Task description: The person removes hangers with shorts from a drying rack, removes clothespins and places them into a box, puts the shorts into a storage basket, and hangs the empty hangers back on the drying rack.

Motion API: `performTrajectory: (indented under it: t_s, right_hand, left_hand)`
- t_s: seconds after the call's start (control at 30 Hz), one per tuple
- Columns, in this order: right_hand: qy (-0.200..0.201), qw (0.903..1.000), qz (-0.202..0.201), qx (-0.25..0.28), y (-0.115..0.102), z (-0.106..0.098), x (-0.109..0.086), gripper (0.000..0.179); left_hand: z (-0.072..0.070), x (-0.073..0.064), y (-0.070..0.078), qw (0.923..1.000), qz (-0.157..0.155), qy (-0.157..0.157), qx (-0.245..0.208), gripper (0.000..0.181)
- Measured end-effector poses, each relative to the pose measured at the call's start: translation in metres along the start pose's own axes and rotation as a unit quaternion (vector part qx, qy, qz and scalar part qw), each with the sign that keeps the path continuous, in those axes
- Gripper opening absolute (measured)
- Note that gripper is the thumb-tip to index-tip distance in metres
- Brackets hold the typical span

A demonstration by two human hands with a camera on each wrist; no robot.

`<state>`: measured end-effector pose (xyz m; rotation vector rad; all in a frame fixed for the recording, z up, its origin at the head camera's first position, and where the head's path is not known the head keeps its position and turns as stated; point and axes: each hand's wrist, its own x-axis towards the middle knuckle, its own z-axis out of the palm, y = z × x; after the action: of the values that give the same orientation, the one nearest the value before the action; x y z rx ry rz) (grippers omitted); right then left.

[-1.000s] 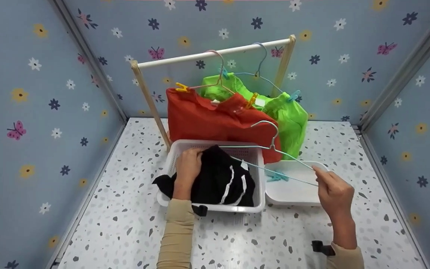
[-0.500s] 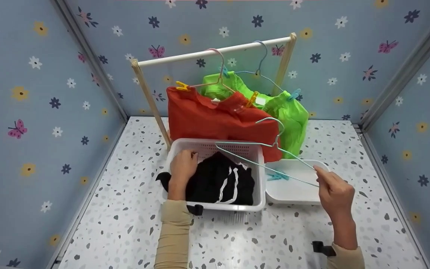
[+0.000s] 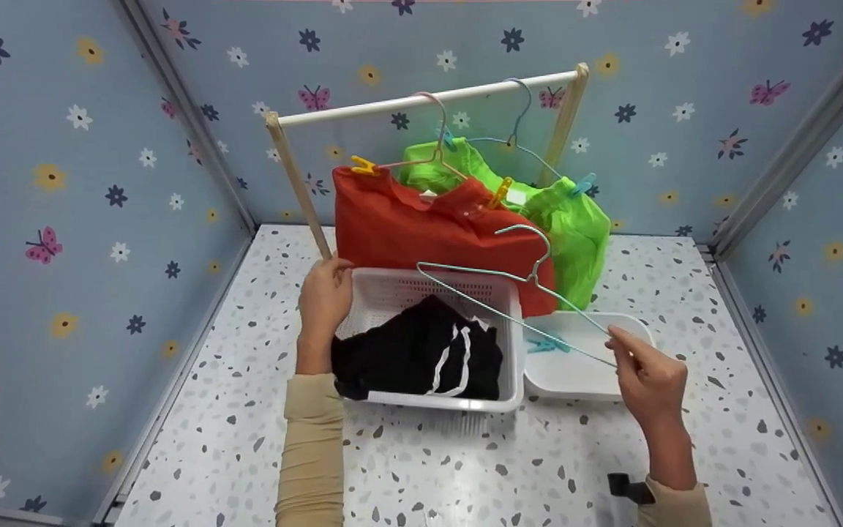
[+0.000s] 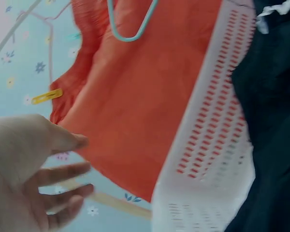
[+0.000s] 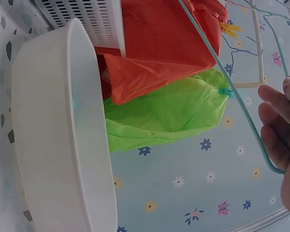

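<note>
A mint-green wire hanger [image 3: 473, 296] is held near one end by my right hand [image 3: 652, 377], its hook toward the back. My left hand [image 3: 325, 296] is over the back left corner of the white basket [image 3: 519, 366], beside the red garment [image 3: 421, 227]. In the left wrist view its fingers [image 4: 67, 171] are loosely bent with nothing between them. Inside the basket lies a black garment [image 3: 399, 351] with white stripes. The red garment hangs from a pink hanger by yellow clothespins [image 3: 500, 192].
A white-barred rack [image 3: 385, 110] with wooden legs stands behind the basket. A bright green garment [image 3: 575, 227] hangs there on a blue hanger. Right of the basket is a white tray [image 3: 612, 384] with teal clothespins [image 3: 549, 345]. Flowered walls [image 3: 795, 161] enclose the speckled table.
My left hand has let go of the black garment and moved left and back to the basket's corner. The black garment has settled lower. My right hand still holds the hanger, nearly in place.
</note>
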<state>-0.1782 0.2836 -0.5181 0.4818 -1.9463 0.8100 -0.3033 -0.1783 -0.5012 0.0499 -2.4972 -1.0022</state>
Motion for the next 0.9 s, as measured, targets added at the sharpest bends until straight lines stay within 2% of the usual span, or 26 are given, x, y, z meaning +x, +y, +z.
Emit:
performTrajectory:
  t_s: [0.07, 0.13, 0.2, 0.27, 0.33, 0.53, 0.73, 0.9]
  right_hand:
    - [0.0, 1.0, -0.003, -0.001, -0.004, 0.001, 0.001, 0.035]
    - [0.0, 1.0, -0.007, -0.006, -0.008, 0.003, 0.002, 0.034]
    - [0.001, 0.9999, -0.013, -0.011, -0.012, 0.006, 0.005, 0.031]
    - [0.006, 0.9997, -0.021, -0.014, -0.016, 0.009, 0.008, 0.023]
    - [0.012, 0.9992, -0.031, -0.02, -0.021, 0.013, 0.011, 0.017]
    - [0.031, 0.9964, -0.059, -0.053, -0.041, 0.025, 0.028, 0.021]
    - [0.036, 0.9954, -0.057, -0.068, -0.064, 0.041, 0.049, 0.02]
    - [0.038, 0.9962, -0.037, -0.068, -0.079, 0.054, 0.064, 0.017]
  left_hand:
    - [-0.005, 0.008, -0.001, 0.9981, 0.007, 0.042, -0.045, 0.017]
    - [-0.011, 0.017, -0.002, 0.9925, 0.008, 0.083, -0.09, 0.018]
    - [-0.018, 0.026, -0.002, 0.9857, 0.001, 0.109, -0.129, 0.02]
    - [-0.024, 0.035, -0.002, 0.9799, -0.008, 0.118, -0.16, 0.026]
    - [-0.03, 0.044, 0.0, 0.976, -0.021, 0.113, -0.185, 0.032]
    - [-0.04, 0.067, 0.001, 0.9697, -0.047, 0.087, -0.224, 0.045]
    - [-0.048, 0.086, 0.0, 0.9697, -0.038, 0.052, -0.236, 0.05]
    - [-0.049, 0.098, -0.001, 0.9678, -0.02, 0.014, -0.251, 0.051]
